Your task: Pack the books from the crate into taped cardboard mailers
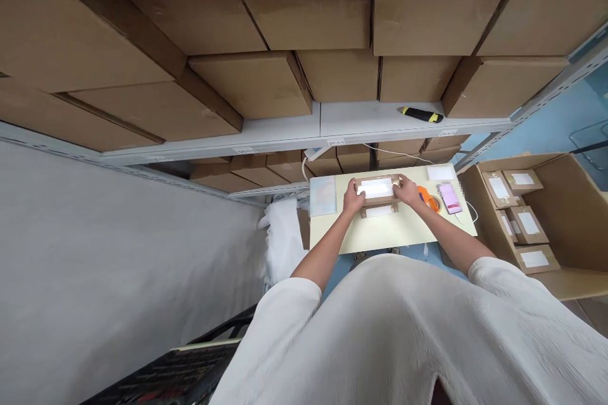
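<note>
Both of my hands grip a small brown cardboard box (380, 200) with a white label on top, above a pale yellow table. My left hand (353, 197) is closed on its left end, thumb at the label's edge. On the right end, my right hand (406, 190) is closed around the corner. Just below this box, nearer to me, lies another brown box with a white label (379, 211), partly covered. An orange tape dispenser (429, 199) rests close to my right hand, with a phone (449, 197) farther right.
A large open carton (582, 202) at the right holds several labelled small boxes. Shelves stacked with cardboard boxes (256, 82) rise behind the table (346, 237). A black and yellow utility knife (422, 115) lies on the shelf. White wrapping material (280, 240) hangs left of the table.
</note>
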`<state>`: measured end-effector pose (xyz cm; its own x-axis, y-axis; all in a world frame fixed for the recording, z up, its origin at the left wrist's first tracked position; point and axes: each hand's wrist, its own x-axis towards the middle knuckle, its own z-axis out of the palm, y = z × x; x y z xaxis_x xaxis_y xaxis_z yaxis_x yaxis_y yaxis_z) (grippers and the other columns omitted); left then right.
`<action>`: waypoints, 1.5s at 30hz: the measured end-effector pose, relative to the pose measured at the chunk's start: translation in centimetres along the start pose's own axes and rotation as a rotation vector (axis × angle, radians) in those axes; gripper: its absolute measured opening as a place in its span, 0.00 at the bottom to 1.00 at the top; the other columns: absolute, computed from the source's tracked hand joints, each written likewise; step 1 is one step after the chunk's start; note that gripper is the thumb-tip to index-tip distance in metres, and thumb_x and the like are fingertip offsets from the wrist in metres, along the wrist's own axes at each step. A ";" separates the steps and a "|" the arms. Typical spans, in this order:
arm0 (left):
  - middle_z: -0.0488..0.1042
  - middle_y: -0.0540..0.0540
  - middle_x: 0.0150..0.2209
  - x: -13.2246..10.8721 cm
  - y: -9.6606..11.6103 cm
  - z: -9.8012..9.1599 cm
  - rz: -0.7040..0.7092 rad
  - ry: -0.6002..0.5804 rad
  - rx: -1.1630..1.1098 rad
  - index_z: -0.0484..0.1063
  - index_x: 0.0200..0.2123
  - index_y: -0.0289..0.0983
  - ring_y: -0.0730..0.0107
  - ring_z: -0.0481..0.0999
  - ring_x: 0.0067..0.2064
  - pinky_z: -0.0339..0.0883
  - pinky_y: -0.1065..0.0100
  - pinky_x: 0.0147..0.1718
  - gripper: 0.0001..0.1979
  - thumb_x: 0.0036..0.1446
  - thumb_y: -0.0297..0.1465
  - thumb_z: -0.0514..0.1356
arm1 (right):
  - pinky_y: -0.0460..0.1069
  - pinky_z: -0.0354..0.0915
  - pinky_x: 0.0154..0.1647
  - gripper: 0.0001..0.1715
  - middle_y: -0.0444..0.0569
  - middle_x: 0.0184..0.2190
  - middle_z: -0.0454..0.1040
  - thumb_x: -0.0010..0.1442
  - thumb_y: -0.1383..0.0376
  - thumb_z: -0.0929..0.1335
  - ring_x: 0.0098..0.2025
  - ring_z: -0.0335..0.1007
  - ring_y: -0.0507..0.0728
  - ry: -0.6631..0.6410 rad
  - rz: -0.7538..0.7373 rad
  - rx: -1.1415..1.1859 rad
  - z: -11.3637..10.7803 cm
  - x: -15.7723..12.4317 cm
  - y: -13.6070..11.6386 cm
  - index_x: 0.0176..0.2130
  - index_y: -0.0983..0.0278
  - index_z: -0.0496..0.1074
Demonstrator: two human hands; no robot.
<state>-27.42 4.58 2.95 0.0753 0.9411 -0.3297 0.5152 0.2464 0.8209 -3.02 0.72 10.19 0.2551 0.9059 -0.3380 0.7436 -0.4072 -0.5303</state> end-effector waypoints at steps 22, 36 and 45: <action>0.75 0.32 0.64 -4.9 -4.5 0.5 -0.125 0.036 -0.021 0.60 0.73 0.40 0.52 0.80 0.62 0.73 0.50 0.63 0.36 0.63 0.30 0.63 | 0.57 0.74 0.58 0.42 0.65 0.65 0.76 0.66 0.61 0.67 0.59 0.79 0.67 -0.159 0.032 -0.031 3.2 -3.3 5.2 0.74 0.65 0.57; 0.71 0.39 0.71 -2.4 -1.5 -0.3 0.040 0.064 -0.014 0.60 0.72 0.44 0.55 0.74 0.70 0.74 0.56 0.63 0.35 0.64 0.31 0.63 | 0.58 0.76 0.57 0.32 0.56 0.66 0.73 0.62 0.53 0.70 0.65 0.73 0.65 -0.075 -0.066 0.409 2.8 -1.8 2.8 0.62 0.55 0.65; 0.73 0.34 0.63 -5.0 -2.5 -0.9 0.044 0.066 0.174 0.67 0.66 0.39 0.50 0.76 0.64 0.71 0.52 0.64 0.25 0.66 0.27 0.62 | 0.58 0.73 0.58 0.18 0.56 0.59 0.80 0.67 0.61 0.68 0.59 0.78 0.65 -0.187 -0.131 0.079 3.0 -3.4 3.9 0.55 0.58 0.72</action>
<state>-29.86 -0.50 3.01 0.0480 0.9646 -0.2592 0.6526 0.1662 0.7393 -2.87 -4.27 6.92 0.0352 0.9173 -0.3967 0.7103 -0.3022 -0.6357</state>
